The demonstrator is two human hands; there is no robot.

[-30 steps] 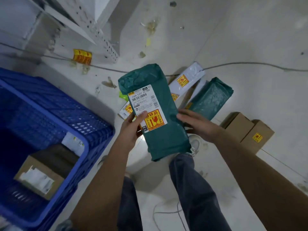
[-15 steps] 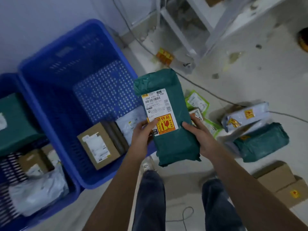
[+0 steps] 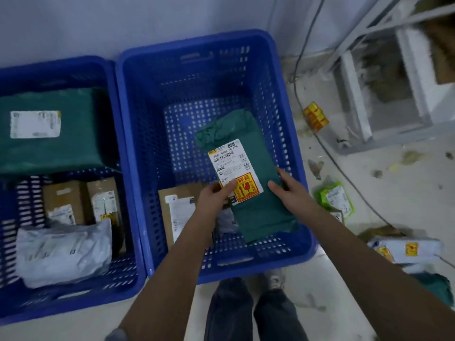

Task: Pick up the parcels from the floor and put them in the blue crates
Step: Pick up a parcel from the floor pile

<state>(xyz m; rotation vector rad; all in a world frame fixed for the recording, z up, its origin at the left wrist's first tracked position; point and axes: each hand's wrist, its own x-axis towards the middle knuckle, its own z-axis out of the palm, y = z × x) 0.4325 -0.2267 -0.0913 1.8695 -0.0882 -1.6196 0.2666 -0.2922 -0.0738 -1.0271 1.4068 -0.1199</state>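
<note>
A dark green parcel (image 3: 248, 173) with a white label and an orange fragile sticker is inside the right blue crate (image 3: 138, 148), held over its floor. My left hand (image 3: 216, 200) grips its left edge and my right hand (image 3: 289, 190) grips its right edge. Under my left hand in the same crate lie a brown box (image 3: 176, 212) and a grey bag, partly hidden. The left blue crate (image 3: 115, 286) holds a green parcel (image 3: 49, 129), brown boxes (image 3: 81, 200) and a grey bag (image 3: 64, 252).
On the floor right of the crates lie a light green packet (image 3: 334, 198), a white parcel with yellow stickers (image 3: 406, 249) and a dark green parcel (image 3: 433, 289). A cable (image 3: 327, 148) crosses the floor. A grey metal rack (image 3: 384, 94) stands at the upper right. My legs (image 3: 251, 313) are below.
I have turned left from the floor pile to the crates. The green parcel, held in both hands throughout, has moved from above the floor into the right crate.
</note>
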